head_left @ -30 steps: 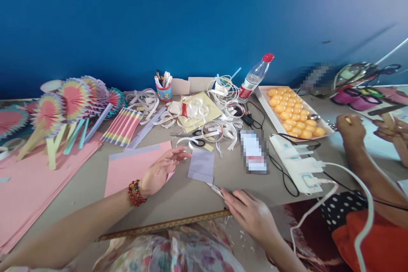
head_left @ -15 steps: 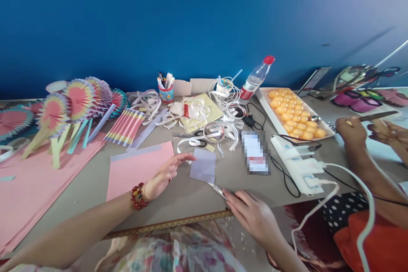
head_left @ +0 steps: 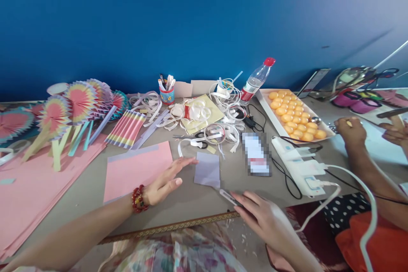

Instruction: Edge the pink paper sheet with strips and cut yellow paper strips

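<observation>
A small purple paper (head_left: pixel 207 170) is shown lying flat at the centre of the frame, on the grey table (head_left: pixel 185 204). At its left edge the left hand (head_left: pixel 164 185) is held with fingers extended and nothing grasped; whether the fingertips meet the paper cannot be told. By its lower right corner a slim white cutter (head_left: pixel 227 197) is gripped in the right hand (head_left: pixel 264 216), the fingers being closed around the handle; no blade can be made out. Folding and assembly are judged complete in the paper fans (head_left: pixel 81 100) at upper left; the pleated paper (head_left: pixel 126 127) beside them is folded but not spread. The pink sheet (head_left: pixel 137 170), purple-edged, is seen unpleated, and its folding is judged outstanding. Room about the purple paper is bounded above by scissors (head_left: pixel 200 141) and white ribbons (head_left: pixel 234 136), and at right by a phone (head_left: pixel 256 153). Below, grey surface is exposed as far as the gold-patterned border (head_left: pixel 178 224), the freest space for the cutter being judged to lie there
</observation>
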`<state>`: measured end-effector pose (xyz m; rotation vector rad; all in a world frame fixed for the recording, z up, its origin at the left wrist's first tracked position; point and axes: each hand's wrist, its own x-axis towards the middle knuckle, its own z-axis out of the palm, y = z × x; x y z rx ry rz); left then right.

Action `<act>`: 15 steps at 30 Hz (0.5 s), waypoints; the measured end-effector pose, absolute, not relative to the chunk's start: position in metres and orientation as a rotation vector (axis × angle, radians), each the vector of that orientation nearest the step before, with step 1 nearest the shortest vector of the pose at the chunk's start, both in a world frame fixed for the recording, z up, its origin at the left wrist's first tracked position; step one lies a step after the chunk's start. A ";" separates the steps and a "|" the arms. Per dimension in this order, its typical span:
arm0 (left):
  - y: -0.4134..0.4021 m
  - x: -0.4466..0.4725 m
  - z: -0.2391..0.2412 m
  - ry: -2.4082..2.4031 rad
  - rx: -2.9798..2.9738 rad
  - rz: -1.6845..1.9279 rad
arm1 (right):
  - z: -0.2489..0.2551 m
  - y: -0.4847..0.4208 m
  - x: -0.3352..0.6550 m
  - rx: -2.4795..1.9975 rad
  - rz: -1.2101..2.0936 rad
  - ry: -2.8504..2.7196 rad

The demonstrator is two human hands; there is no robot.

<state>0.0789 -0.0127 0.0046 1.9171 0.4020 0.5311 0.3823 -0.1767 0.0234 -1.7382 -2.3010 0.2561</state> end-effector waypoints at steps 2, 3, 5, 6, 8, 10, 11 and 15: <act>-0.012 0.079 0.008 0.352 2.020 0.457 | 0.026 -0.175 0.382 -1.738 0.296 -2.305; -0.012 0.080 0.009 0.319 2.087 0.409 | 0.027 -0.175 0.381 -1.741 0.304 -2.303; -0.012 0.082 0.011 0.264 2.222 0.313 | 0.026 -0.173 0.381 -1.754 0.315 -2.293; -0.013 0.083 0.011 0.252 2.278 0.277 | 0.026 -0.173 0.382 -1.762 0.329 -2.286; -0.013 0.085 0.010 0.262 2.346 0.239 | 0.027 -0.174 0.390 -1.773 0.403 -2.265; -0.013 0.086 0.009 0.276 2.359 0.244 | 0.033 -0.176 0.406 -1.806 0.550 -2.219; -0.012 0.086 0.009 0.273 2.358 0.250 | 0.037 -0.178 0.415 -1.832 0.639 -2.182; -0.010 0.086 0.007 0.222 2.367 0.279 | 0.049 -0.183 0.442 -1.961 0.800 -1.863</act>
